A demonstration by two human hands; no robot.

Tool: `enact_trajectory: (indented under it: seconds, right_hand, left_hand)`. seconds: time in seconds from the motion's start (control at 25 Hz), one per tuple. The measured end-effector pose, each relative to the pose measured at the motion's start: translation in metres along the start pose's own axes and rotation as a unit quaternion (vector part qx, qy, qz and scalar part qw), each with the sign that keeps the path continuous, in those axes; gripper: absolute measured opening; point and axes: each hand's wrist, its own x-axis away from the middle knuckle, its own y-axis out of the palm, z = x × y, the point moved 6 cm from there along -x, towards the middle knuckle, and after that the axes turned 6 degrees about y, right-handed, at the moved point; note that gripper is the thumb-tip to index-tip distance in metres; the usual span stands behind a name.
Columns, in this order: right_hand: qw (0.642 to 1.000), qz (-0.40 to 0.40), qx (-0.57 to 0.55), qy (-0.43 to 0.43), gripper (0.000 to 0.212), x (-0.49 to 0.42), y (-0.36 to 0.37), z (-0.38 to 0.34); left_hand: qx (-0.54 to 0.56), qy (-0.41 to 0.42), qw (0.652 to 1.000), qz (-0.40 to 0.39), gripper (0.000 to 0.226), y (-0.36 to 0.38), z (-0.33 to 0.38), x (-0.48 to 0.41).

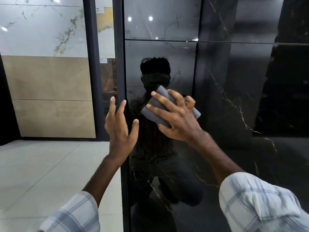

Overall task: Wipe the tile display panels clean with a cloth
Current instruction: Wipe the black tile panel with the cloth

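We note the right hand pressing the cloth on the black panel, fingers curled over it; left hand spread at the frame. Risk: bare fingertips smudging the gloss.

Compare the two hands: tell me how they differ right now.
The right hand presses a folded grey cloth against the black tile panel; the left hand holds nothing. The right hand's fingers curl over the cloth; the left's are spread and straight, fingertips at the panel's dark frame edge. Both emerge from plaid sleeves.
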Motion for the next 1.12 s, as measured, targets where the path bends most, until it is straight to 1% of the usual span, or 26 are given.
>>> enact_trajectory:
  seconds: [0.04, 0.12, 0.24, 0.36, 0.44, 0.48, 0.52, 0.56, 0.6, 0.64, 0.68, 0.72, 0.76, 0.8, 0.88, 0.96, 1.0, 1.04, 1.12]
  right_hand:
    - [0.999, 0.01, 0.004, 0.035, 0.064, 0.002, -0.006, 0.019]
    - [0.987, 0.044, 0.013, 0.151, 0.065, 0.012, -0.022, 0.064]
    - [0.94, 0.075, -0.046, 0.33, 0.065, 0.046, -0.037, 0.117]
    - [0.89, 0.104, -0.111, 0.43, 0.067, 0.068, -0.039, 0.127]
    - [0.866, 0.095, -0.113, 0.478, 0.067, 0.059, -0.034, 0.116]
    - [0.872, 0.079, -0.105, 0.471, 0.067, 0.05, -0.03, 0.103]
    - [0.897, 0.059, -0.091, 0.429, 0.067, 0.041, -0.024, 0.086]
    - [0.931, 0.041, -0.068, 0.355, 0.068, 0.036, -0.018, 0.066]
    - [0.963, 0.026, -0.037, 0.264, 0.069, 0.034, -0.011, 0.046]
    - [0.984, 0.011, -0.011, 0.177, 0.068, 0.037, -0.005, 0.03]
    - [0.994, -0.001, 0.001, 0.108, 0.066, 0.04, -0.002, 0.024]
    - [0.998, -0.007, 0.001, 0.064, 0.064, 0.042, -0.003, 0.026]
    - [0.999, -0.008, -0.005, 0.045, 0.063, 0.04, -0.007, 0.037]
    - [0.999, -0.005, -0.01, 0.051, 0.063, 0.036, -0.014, 0.055]
    - [0.992, 0.032, -0.002, 0.126, 0.061, 0.027, -0.034, 0.105]
    - [0.967, 0.071, -0.011, 0.246, 0.063, 0.03, -0.056, 0.163]
    - [0.943, 0.088, -0.033, 0.32, 0.064, 0.039, -0.065, 0.19]
    - [0.908, 0.109, -0.061, 0.399, 0.065, 0.053, -0.07, 0.214]
    - [0.826, 0.146, -0.105, 0.533, 0.066, 0.083, -0.077, 0.245]
  left_hand:
    - [-0.025, 0.007, 1.0, -0.005, 0.07, 0.003, 0.006, -0.006]
    - [-0.065, 0.015, 0.997, -0.028, 0.074, 0.012, 0.016, -0.012]
    - [-0.143, 0.026, 0.988, -0.062, 0.077, 0.025, 0.018, -0.008]
    - [-0.182, 0.035, 0.98, -0.079, 0.082, 0.032, 0.015, -0.002]
    - [-0.181, 0.022, 0.98, -0.079, 0.083, 0.033, 0.017, -0.002]
    - [-0.179, 0.013, 0.981, -0.077, 0.083, 0.033, 0.019, -0.003]
    - [-0.178, 0.007, 0.981, -0.075, 0.082, 0.032, 0.021, -0.003]
    - [-0.178, 0.007, 0.981, -0.072, 0.081, 0.032, 0.023, -0.003]
    - [-0.18, 0.013, 0.981, -0.068, 0.079, 0.03, 0.025, -0.002]
    - [-0.185, 0.024, 0.98, -0.066, 0.077, 0.028, 0.026, -0.002]
    - [-0.191, 0.042, 0.979, -0.065, 0.074, 0.027, 0.028, -0.001]
    - [-0.195, 0.065, 0.976, -0.067, 0.073, 0.026, 0.031, -0.001]
    - [-0.197, 0.089, 0.974, -0.071, 0.072, 0.027, 0.035, -0.004]
    - [-0.198, 0.108, 0.971, -0.076, 0.071, 0.029, 0.042, -0.009]
    - [-0.199, 0.133, 0.967, -0.083, 0.072, 0.035, 0.059, -0.027]
    - [-0.196, 0.162, 0.964, -0.084, 0.072, 0.046, 0.084, -0.048]
    - [-0.193, 0.181, 0.961, -0.083, 0.073, 0.053, 0.099, -0.059]
    - [-0.189, 0.2, 0.958, -0.08, 0.072, 0.06, 0.113, -0.069]
    - [-0.184, 0.223, 0.955, -0.07, 0.071, 0.076, 0.137, -0.084]
